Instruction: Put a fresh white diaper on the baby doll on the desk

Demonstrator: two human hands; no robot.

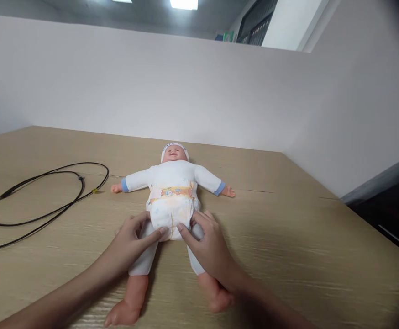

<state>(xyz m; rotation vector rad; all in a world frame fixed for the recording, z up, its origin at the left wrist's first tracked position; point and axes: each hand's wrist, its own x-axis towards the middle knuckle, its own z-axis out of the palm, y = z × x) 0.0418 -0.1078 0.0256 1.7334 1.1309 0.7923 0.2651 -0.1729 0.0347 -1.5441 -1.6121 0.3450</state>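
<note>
A baby doll (175, 171) in a white outfit with blue cuffs and a white printed cap lies on its back, arms spread, feet toward me. Around its hips sits a white diaper (172, 208) with an orange patterned waistband. My left hand (136, 235) grips the diaper at the leg edge on the left, thumb on its lower front and fingers at the side. On the other leg edge, my right hand (208, 237) holds the diaper in the same way. Some fingertips are hidden behind the hands and the doll's legs.
A looped black cable (54, 212) lies on the wooden table (288, 246) to the left of the doll. Behind the table rises a pale partition wall (134, 87). At the far right is a dark object (387, 201) beyond the table's edge.
</note>
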